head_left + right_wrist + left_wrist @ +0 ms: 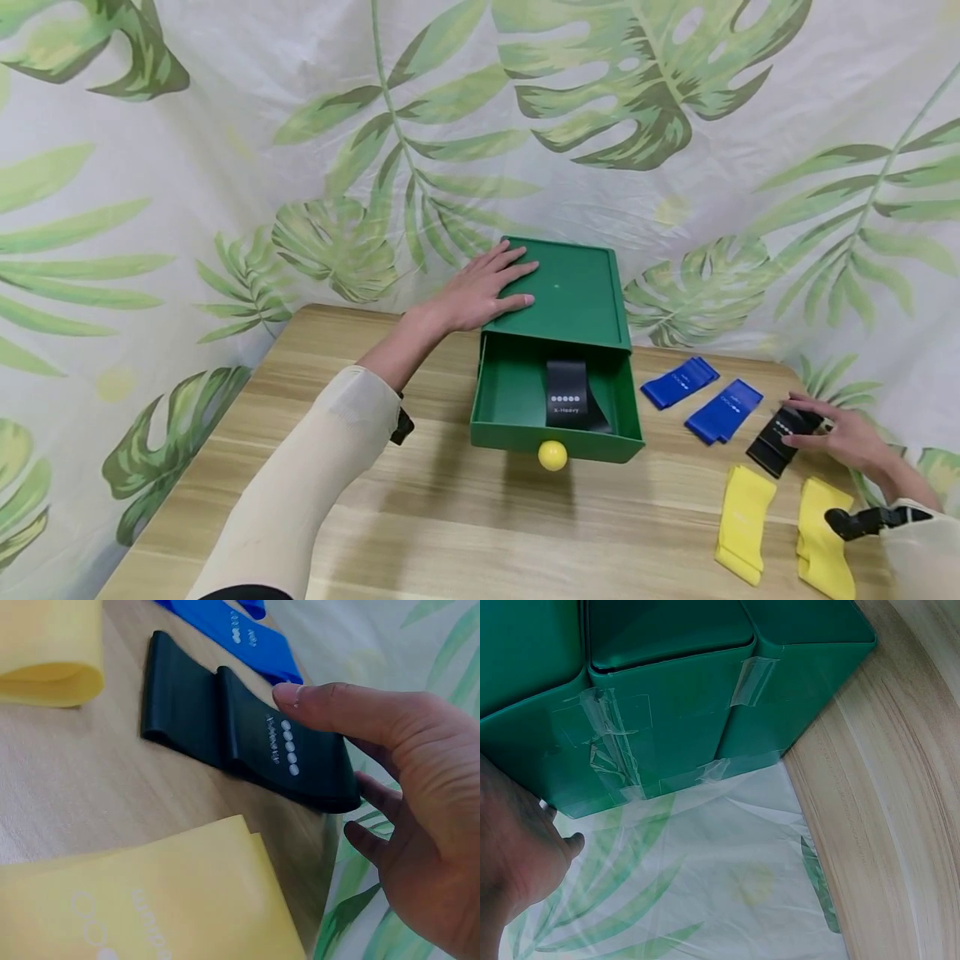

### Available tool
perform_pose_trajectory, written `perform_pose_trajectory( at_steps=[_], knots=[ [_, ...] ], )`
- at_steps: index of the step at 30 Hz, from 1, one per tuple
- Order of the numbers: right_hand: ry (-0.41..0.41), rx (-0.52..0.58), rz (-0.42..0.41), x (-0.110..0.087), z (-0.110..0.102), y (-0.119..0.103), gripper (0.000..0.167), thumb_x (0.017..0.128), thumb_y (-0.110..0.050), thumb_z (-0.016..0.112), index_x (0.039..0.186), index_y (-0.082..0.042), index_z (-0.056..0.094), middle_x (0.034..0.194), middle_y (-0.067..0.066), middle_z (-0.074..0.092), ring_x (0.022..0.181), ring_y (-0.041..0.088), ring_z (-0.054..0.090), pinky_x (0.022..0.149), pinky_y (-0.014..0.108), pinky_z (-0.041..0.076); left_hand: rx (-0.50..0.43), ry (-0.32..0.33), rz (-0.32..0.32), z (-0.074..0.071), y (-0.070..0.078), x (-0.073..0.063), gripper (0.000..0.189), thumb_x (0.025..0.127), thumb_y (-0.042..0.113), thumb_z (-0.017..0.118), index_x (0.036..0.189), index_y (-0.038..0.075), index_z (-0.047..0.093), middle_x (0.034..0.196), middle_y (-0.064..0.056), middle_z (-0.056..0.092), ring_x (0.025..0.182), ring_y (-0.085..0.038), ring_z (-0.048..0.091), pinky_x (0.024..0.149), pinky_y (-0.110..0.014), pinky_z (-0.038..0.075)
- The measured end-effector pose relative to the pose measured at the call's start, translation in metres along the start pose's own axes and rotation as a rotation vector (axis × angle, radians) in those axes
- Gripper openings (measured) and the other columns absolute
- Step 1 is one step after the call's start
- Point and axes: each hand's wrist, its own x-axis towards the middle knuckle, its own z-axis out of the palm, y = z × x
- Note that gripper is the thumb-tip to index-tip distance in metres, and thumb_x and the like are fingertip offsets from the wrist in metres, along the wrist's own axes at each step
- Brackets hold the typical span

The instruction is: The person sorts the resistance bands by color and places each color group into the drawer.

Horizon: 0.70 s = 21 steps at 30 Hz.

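My left hand (480, 287) lies spread on the top of a green drawer cabinet (570, 292). The cabinet's top drawer (510, 437), with a yellow ball knob (552, 455), is pulled out. Inside lies a black resistance band (566, 392) marked X-Heavy. At the table's right, my right hand (843, 433) pinches the end of another folded black resistance band (255, 735), thumb over its top and fingers by its outer end. In the left wrist view, the left hand (517, 840) is partly visible beside the taped green units (660, 720).
Two blue resistance bands (680, 382) lie between the cabinet and my right hand. Nearer the front are a yellow band (744, 523) and a second yellow band (821, 537). A leaf-patterned cloth (450, 167) hangs behind the wooden table (420, 517).
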Motion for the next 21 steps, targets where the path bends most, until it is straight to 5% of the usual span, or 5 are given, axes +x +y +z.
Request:
perform_pose_trajectory(
  at_steps=[4,7,21],
  knots=[
    [-0.019,0.045,0.028,0.0019,0.0036,-0.0010,0.077,0.093,-0.029,0.083,0.152,0.008,0.049,0.172,0.025,0.023,0.143,0.071,0.023,0.101,0.084,0.028,-0.009,0.002,-0.001,-0.0004,-0.0001,-0.0011,0.068,0.111,0.056,0.043,0.170,0.026,0.028,0.179,-0.004,0.012,0.165,-0.024,-0.005,0.132,-0.051,0.004],
    [-0.019,0.055,0.035,0.0032,0.0052,-0.0016,0.079,0.094,-0.028,0.082,0.152,0.011,0.047,0.170,0.032,0.020,0.144,0.071,0.021,0.102,0.085,0.026,-0.009,0.001,0.000,-0.0005,-0.0001,-0.0013,0.068,0.111,0.056,0.043,0.170,0.026,0.028,0.179,-0.004,0.012,0.165,-0.024,-0.006,0.132,-0.050,0.004],
    [-0.020,0.013,0.011,0.0027,0.0053,0.0007,0.073,0.089,-0.021,0.086,0.143,0.015,0.053,0.157,0.045,0.031,0.138,0.073,0.027,0.101,0.085,0.027,0.002,-0.004,0.003,-0.0002,-0.0014,-0.0005,0.068,0.112,0.056,0.043,0.170,0.026,0.027,0.179,-0.004,0.011,0.165,-0.024,-0.006,0.132,-0.052,0.006]
  ],
)
